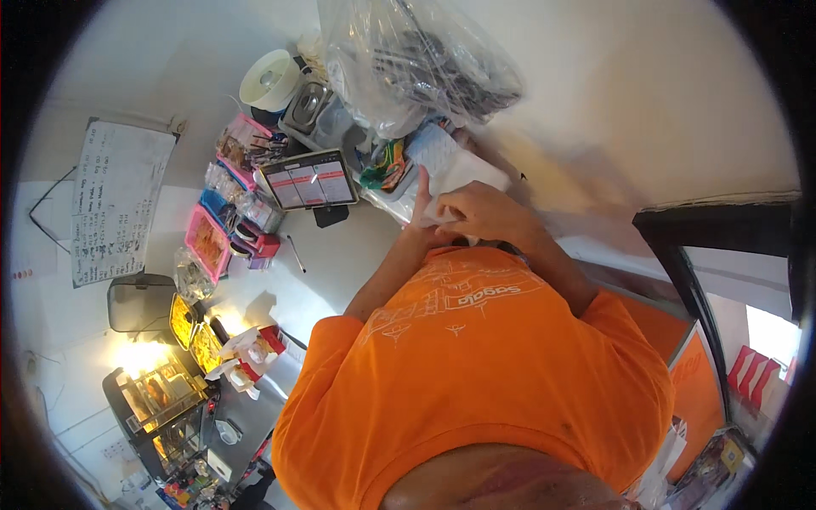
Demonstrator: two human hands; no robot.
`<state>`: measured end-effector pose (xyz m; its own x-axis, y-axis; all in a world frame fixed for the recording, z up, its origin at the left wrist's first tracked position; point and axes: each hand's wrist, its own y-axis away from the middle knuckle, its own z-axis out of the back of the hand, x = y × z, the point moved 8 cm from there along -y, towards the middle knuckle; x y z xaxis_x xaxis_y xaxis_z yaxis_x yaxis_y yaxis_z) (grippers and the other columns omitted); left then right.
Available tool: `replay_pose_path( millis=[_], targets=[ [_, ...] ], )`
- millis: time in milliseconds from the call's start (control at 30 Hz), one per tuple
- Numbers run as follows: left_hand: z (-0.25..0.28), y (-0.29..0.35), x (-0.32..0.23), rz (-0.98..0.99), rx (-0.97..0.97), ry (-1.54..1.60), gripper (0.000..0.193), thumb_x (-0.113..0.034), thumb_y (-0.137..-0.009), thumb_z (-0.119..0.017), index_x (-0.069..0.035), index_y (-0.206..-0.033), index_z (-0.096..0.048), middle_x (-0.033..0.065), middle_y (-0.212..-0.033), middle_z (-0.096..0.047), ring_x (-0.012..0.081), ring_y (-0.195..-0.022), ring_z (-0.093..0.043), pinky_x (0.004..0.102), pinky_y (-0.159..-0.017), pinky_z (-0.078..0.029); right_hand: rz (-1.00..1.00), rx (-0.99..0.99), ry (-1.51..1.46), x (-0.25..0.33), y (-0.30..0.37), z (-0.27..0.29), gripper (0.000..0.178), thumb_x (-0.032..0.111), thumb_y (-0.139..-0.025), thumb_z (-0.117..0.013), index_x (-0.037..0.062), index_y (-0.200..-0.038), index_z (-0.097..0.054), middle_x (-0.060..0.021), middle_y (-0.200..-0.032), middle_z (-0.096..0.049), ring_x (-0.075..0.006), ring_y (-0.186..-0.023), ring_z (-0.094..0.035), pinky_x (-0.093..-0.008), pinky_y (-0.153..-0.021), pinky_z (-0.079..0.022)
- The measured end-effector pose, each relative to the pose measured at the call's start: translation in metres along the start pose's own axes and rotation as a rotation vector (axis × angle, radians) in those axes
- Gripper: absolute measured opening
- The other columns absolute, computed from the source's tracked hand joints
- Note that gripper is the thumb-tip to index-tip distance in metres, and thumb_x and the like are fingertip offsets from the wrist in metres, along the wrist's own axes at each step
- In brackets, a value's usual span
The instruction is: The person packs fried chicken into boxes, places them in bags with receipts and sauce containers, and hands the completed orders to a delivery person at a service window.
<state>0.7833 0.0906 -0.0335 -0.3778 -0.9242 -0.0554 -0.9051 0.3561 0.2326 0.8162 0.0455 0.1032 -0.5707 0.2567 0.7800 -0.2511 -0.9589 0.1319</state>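
In front of my orange shirt, my two hands meet near the table edge. My left hand [416, 230] has one finger stretched upward; its other fingers are partly hidden. A thin, whitish, see-through piece [435, 210], like plastic film or a glove, lies against it. My right hand [484, 209] bends over from the right, its fingers pinching this piece. Just beyond the hands are a white box-like thing [478, 171] and a green and orange packet [387, 166]. What lies under my palms is hidden.
A tablet on a stand [308, 181] is left of my hands. A clear plastic bag [408, 72] full of dark items hangs above. Pink trays [208, 238] line the table's far left. A lit glass display [161, 395] stands lower left, a black frame [693, 255] at right.
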Motion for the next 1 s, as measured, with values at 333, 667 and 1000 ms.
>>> replay_pose_path(
  millis=[333,667,1000],
  targets=[
    [-0.084,0.025,-0.062,-0.482,0.075,-0.093,0.069,-0.061,-0.098,-0.043,-0.011,-0.144,-0.050,0.0138,-0.136,-0.059,0.0331,-0.125,-0.056,0.0505,-0.108,-0.043,0.326,-0.592,0.441,0.073,0.025,0.030,0.032,0.024,-0.076,-0.078,0.0165,-0.108,-0.075,-0.0081,-0.139,-0.055,-0.0366,-0.132,-0.045,-0.0504,-0.105,-0.039],
    [-0.071,0.046,-0.078,-0.573,-0.123,-0.100,0.073,-0.061,-0.094,-0.047,-0.006,-0.144,-0.047,0.0158,-0.133,-0.059,0.0365,-0.118,-0.059,0.0498,-0.103,-0.047,0.194,-0.789,0.590,0.069,0.008,0.007,0.024,0.023,-0.079,-0.076,0.0202,-0.102,-0.075,-0.0011,-0.126,-0.061,-0.0300,-0.131,-0.047,-0.0587,-0.110,-0.031],
    [-0.057,0.046,-0.076,-0.571,-0.143,-0.063,0.067,-0.057,-0.095,-0.048,-0.011,-0.144,-0.045,0.0160,-0.126,-0.061,0.0354,-0.117,-0.061,0.0518,-0.097,-0.051,0.192,-0.776,0.486,0.045,0.002,0.001,0.016,0.014,-0.078,-0.075,0.0178,-0.092,-0.071,0.0012,-0.102,-0.063,-0.0213,-0.102,-0.060,-0.0570,-0.107,-0.033]
  ],
)
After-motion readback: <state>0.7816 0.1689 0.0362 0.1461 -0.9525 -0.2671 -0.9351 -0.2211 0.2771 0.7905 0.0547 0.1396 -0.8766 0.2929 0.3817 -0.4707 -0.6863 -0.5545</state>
